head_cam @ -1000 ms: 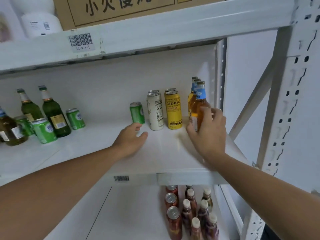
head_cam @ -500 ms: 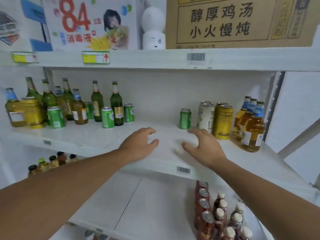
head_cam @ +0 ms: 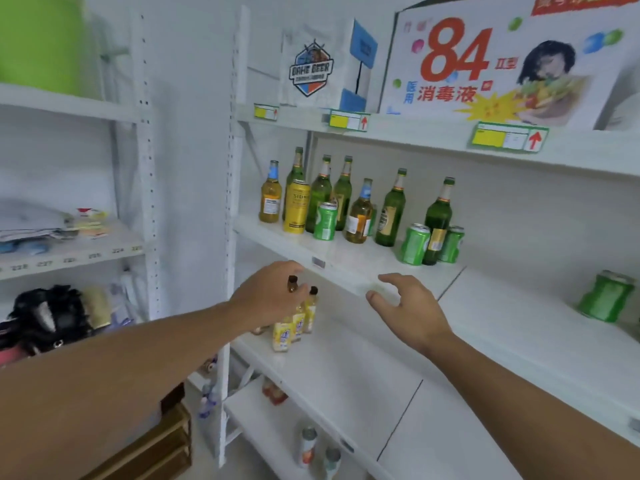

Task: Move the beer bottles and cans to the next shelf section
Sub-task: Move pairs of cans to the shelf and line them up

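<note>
My empty left hand [head_cam: 273,296] and right hand [head_cam: 408,308], fingers loose, reach toward the white metal shelf [head_cam: 346,261], where green and amber glass beer bottles [head_cam: 393,211] and green cans [head_cam: 414,244] stand at twelve o'clock.

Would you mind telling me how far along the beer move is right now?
Done: in this view, only one green can stands in the right section. In hand: nothing; the left hand and right hand hover empty before the shelf edge. Left: the green bottles, amber bottles, yellow can and green cans crowd the left section.
</note>
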Action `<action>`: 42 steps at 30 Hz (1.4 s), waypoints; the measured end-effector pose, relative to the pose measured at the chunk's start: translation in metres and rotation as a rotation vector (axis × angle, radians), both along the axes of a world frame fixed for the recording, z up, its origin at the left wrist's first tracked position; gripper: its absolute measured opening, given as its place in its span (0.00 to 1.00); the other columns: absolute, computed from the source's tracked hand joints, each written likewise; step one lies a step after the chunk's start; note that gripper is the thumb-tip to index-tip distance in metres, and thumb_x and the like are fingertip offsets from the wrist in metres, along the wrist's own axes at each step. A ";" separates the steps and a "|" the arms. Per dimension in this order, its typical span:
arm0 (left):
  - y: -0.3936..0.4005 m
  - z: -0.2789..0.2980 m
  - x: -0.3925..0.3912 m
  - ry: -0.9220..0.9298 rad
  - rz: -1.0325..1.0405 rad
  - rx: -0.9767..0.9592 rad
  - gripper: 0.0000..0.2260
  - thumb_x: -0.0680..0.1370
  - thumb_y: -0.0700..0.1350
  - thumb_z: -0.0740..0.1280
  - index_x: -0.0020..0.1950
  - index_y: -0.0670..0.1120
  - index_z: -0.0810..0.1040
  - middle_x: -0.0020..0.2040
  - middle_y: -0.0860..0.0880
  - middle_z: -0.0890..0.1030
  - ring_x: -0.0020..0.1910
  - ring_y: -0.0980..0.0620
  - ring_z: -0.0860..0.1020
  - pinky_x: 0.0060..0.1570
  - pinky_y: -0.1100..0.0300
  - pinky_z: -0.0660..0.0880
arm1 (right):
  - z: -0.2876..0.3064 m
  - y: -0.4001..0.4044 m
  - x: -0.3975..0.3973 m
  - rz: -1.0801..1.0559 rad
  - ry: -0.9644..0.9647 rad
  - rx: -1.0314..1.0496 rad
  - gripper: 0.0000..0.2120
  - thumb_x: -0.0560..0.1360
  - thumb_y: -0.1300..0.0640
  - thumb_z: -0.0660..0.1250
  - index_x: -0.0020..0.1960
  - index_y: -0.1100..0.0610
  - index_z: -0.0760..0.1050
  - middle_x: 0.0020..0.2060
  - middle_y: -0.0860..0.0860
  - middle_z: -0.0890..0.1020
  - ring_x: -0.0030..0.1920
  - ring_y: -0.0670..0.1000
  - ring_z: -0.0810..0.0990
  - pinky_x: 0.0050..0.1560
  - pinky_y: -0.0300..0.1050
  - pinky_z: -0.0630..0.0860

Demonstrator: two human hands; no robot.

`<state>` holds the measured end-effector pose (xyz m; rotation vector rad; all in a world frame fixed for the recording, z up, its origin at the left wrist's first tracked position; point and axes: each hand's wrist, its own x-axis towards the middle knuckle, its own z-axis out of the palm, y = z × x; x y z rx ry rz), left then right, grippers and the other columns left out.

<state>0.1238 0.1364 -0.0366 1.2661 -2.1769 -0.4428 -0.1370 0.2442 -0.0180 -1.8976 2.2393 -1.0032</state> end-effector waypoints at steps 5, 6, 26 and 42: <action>-0.027 -0.005 0.047 0.024 0.065 0.012 0.25 0.85 0.60 0.64 0.81 0.55 0.72 0.79 0.56 0.74 0.77 0.53 0.72 0.75 0.50 0.70 | 0.002 -0.053 0.035 0.064 -0.026 0.016 0.28 0.80 0.36 0.67 0.76 0.45 0.74 0.73 0.49 0.76 0.69 0.53 0.78 0.67 0.52 0.77; -0.033 -0.007 0.052 0.032 0.077 0.017 0.24 0.85 0.60 0.64 0.81 0.55 0.71 0.79 0.56 0.73 0.77 0.54 0.72 0.75 0.52 0.70 | 0.001 -0.063 0.038 0.072 -0.031 0.014 0.28 0.80 0.36 0.68 0.76 0.46 0.74 0.72 0.49 0.77 0.69 0.53 0.78 0.67 0.52 0.77; -0.179 0.046 -0.018 -0.173 0.219 -0.032 0.26 0.85 0.62 0.65 0.81 0.52 0.72 0.76 0.51 0.77 0.74 0.50 0.75 0.74 0.53 0.72 | 0.021 -0.260 -0.042 0.188 -0.261 0.060 0.32 0.78 0.38 0.72 0.78 0.49 0.71 0.70 0.51 0.78 0.60 0.49 0.76 0.57 0.49 0.74; -0.324 0.030 -0.066 0.372 0.175 0.194 0.42 0.68 0.67 0.80 0.78 0.58 0.71 0.71 0.58 0.79 0.69 0.53 0.79 0.72 0.45 0.77 | 0.008 -0.370 -0.029 0.196 -0.489 -0.075 0.45 0.70 0.43 0.83 0.80 0.49 0.66 0.71 0.48 0.79 0.64 0.47 0.76 0.63 0.45 0.74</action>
